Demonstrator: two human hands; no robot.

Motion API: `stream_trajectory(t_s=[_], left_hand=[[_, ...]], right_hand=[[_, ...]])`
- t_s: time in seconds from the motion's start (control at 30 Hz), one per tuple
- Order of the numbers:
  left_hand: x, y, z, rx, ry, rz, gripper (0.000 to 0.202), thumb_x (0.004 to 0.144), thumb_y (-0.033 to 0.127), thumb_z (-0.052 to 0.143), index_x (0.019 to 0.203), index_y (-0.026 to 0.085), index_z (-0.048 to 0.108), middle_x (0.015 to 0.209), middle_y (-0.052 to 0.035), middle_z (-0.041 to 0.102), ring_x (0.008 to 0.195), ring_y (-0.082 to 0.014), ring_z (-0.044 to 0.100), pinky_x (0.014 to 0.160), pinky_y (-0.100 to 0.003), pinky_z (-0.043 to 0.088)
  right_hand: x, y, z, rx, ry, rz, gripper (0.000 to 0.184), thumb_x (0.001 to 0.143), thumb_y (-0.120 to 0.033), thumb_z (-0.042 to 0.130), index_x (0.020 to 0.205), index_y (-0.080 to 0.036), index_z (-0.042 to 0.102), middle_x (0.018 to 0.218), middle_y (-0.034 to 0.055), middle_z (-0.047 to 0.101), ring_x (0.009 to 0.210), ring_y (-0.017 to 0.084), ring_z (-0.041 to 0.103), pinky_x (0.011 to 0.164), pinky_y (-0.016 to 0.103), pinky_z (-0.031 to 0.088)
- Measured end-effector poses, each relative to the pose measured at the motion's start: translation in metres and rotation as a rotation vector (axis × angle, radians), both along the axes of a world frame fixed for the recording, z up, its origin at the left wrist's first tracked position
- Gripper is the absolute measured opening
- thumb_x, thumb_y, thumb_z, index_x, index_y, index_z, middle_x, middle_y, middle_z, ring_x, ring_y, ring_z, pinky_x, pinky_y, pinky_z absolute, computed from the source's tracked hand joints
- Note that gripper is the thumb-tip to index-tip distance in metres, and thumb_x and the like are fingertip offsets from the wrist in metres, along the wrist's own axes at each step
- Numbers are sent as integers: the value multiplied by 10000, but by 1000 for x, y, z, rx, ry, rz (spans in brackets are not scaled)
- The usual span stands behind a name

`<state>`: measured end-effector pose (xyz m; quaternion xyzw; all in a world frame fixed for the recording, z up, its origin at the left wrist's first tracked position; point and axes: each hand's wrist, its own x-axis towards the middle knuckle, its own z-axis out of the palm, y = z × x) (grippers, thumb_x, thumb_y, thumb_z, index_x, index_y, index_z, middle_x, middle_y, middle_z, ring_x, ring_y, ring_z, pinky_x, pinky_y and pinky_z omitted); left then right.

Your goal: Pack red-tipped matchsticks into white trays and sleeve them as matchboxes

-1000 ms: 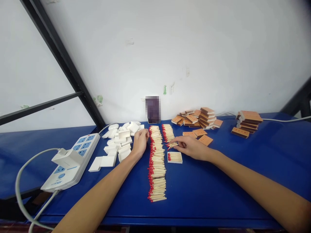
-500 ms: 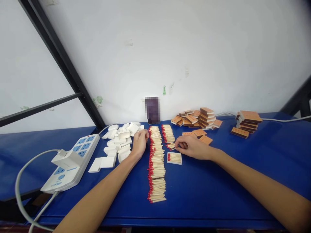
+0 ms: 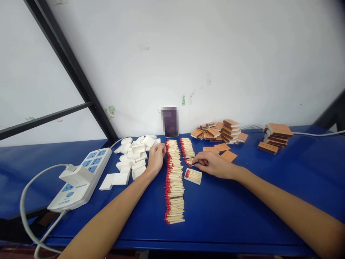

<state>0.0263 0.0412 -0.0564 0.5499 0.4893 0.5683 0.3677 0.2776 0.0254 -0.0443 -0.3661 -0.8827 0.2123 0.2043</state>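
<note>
Fingers of the right hand pinch a match right of centre. The left hand, fingers curled in, rests left of centre.

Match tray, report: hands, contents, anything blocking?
Right hand at short match row's near end; left hand curled beside long match row. White tray holds matches. Nothing seen between it and right hand.

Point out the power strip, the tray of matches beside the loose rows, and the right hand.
Power strip point(image 3: 93, 168): head view, on a blue socket.
Tray of matches point(image 3: 193, 181): head view, on its near wall.
Right hand point(image 3: 211, 163): head view, on its back.
</note>
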Motion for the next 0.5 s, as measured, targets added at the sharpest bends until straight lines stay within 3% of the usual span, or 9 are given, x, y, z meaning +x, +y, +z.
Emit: stream_trajectory(t_s=[0.07,0.13,0.2,0.3,0.37,0.5], left_hand=[[1,-8,11,84,110,-19,345,845,333,440,536,181,420,506,29,347,498,-105,315,508,-249,235],[3,-21,28,211,354,-149,293,847,311,467,593,173,518,582,5,463,568,-121,403,580,-252,303],[5,-36,47,263,637,-359,193,810,311,552,700,179,640,677,-22,560,653,-151,476,671,-269,353],[11,-54,66,299,947,-440,228,816,359,567,896,210,720,879,-68,603,818,-211,540,763,-313,386],[14,-60,68,317,1069,-472,294,804,384,591,1013,223,721,942,-79,593,861,-227,552,789,-332,399],[19,-64,58,364,1180,-473,369,774,424,632,1080,235,711,957,-85,574,889,-257,569,789,-359,420]], right_hand=[[0,1,-1,4,4,6,203,881,-286,548,974,-224,718,682,0,575,610,138,486,561,246,350],[0,2,-2,3,8,9,202,883,-293,546,964,-219,716,672,-2,569,600,136,479,554,245,348],[0,2,-3,8,5,8,202,885,-299,544,949,-213,715,659,-4,560,592,134,472,552,245,345],[0,2,-3,23,-11,-1,211,887,-308,538,945,-211,716,661,-2,565,600,136,481,558,249,344],[-1,3,-4,18,-21,-14,217,886,-319,537,942,-208,715,654,-3,564,595,135,482,555,250,338],[-2,2,-3,-52,-9,-64,212,883,-341,537,890,-198,694,620,-21,539,570,124,465,536,243,327]])
